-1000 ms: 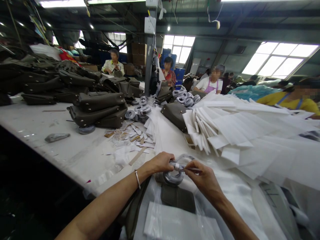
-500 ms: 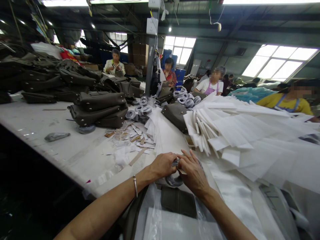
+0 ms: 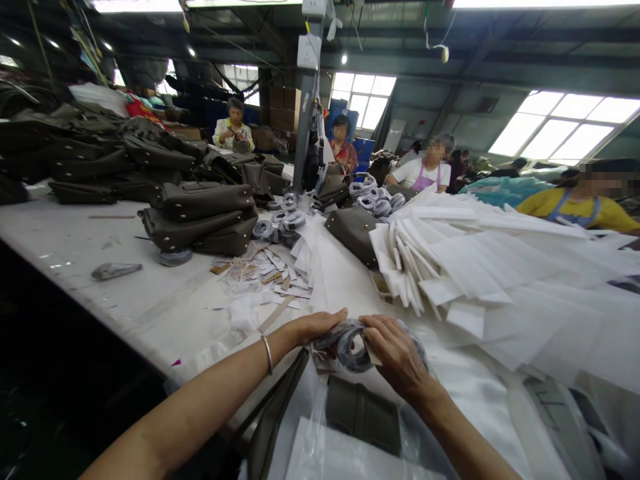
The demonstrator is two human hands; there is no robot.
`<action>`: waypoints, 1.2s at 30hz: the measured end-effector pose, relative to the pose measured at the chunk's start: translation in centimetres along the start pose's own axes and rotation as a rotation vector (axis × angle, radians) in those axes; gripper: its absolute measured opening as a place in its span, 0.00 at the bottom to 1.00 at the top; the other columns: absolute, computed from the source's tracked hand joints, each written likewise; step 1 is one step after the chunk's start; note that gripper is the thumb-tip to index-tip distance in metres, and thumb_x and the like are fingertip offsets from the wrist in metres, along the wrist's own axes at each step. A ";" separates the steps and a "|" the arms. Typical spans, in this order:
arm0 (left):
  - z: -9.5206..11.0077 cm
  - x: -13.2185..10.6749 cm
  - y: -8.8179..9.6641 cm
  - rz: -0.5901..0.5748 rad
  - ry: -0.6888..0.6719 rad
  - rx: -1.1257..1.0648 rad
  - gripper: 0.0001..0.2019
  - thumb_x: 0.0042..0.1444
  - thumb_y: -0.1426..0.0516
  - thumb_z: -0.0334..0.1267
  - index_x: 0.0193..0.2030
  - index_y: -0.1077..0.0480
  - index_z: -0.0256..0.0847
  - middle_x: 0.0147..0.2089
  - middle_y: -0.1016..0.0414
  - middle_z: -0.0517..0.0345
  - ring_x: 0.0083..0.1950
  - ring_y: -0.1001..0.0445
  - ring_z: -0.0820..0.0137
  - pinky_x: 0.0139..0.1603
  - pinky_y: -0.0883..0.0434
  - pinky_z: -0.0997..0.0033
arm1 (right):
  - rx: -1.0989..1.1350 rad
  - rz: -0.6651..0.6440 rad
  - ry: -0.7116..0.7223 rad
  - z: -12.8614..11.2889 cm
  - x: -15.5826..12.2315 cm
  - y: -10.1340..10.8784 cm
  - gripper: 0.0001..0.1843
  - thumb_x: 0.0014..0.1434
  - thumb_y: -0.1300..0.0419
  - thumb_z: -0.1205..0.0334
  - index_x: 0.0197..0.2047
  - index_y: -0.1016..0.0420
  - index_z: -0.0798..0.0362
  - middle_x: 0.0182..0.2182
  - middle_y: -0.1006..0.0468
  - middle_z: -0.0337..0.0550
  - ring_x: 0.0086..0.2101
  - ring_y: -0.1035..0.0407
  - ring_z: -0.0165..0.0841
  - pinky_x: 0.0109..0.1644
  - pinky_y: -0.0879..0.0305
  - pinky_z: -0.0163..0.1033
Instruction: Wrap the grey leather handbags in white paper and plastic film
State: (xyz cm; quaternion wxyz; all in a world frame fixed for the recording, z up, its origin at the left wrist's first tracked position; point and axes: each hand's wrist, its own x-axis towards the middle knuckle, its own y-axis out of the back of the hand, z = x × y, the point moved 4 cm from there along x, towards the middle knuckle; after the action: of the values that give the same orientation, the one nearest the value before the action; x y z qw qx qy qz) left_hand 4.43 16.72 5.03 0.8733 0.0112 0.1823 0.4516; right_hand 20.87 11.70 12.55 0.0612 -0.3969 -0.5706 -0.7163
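My left hand point(image 3: 315, 327) and my right hand point(image 3: 393, 353) both grip a coiled grey strap in a clear plastic wrap point(image 3: 350, 347), held just above the table's near edge. The left fingers curl round its left side. The right fingers press on its right side. Right below the coil lies a dark olive bag point(image 3: 363, 413) under clear plastic, with a white paper sheet point(image 3: 340, 453) in front of it. A thin bracelet point(image 3: 267, 353) sits on my left wrist.
Stacked white sheets point(image 3: 500, 267) fan out on the right. Dark olive bags point(image 3: 200, 220) are piled at left, wrapped strap coils point(image 3: 285, 223) behind them, paper scraps point(image 3: 265, 273) mid-table. A grey pillar point(image 3: 305, 100) rises from the table. Several other people work at the far side.
The coiled strap has been turned and lifted slightly, so its ring now faces up between my hands. My right hand moved from over the coil to its right side.
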 end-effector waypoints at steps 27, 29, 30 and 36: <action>4.0 -2.0 -1.9 0.361 -0.228 0.203 0.07 0.56 0.48 0.37 0.28 0.36 0.40 0.26 0.37 0.65 0.31 0.37 0.72 0.32 0.40 0.75 | 0.748 -0.378 -0.930 3.3 0.0 -1.8 0.12 0.50 0.36 0.56 0.22 0.29 0.54 0.19 0.32 0.33 0.23 0.40 0.27 0.27 0.46 0.33; 4.0 -2.3 -2.0 0.340 -0.228 0.164 0.08 0.57 0.49 0.38 0.29 0.37 0.40 0.26 0.38 0.65 0.29 0.38 0.73 0.31 0.40 0.75 | 0.865 -0.339 -1.015 3.5 -0.5 -2.5 0.15 0.45 0.32 0.54 0.24 0.32 0.53 0.19 0.34 0.31 0.21 0.42 0.26 0.25 0.48 0.32; 3.9 -2.5 -2.1 0.327 -0.230 0.146 0.08 0.57 0.49 0.39 0.29 0.36 0.40 0.26 0.38 0.65 0.29 0.38 0.73 0.30 0.40 0.75 | 0.928 -0.326 -1.047 3.7 -0.7 -2.7 0.17 0.42 0.30 0.53 0.25 0.33 0.53 0.19 0.34 0.30 0.21 0.43 0.25 0.25 0.49 0.32; 3.1 -3.1 -3.3 0.292 -0.269 0.058 0.09 0.49 0.40 0.40 0.33 0.34 0.39 0.28 0.33 0.65 0.31 0.34 0.74 0.30 0.40 0.77 | 1.034 -0.462 -1.129 3.9 -1.2 -3.4 0.21 0.38 0.27 0.49 0.27 0.27 0.57 0.18 0.33 0.32 0.20 0.45 0.23 0.25 0.50 0.32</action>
State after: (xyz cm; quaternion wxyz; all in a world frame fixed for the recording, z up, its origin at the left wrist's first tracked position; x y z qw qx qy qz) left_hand 6.40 12.82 8.27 0.8143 0.1227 0.0733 0.5625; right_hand 21.81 15.73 9.29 -0.2105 -0.4927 -0.8431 -0.0464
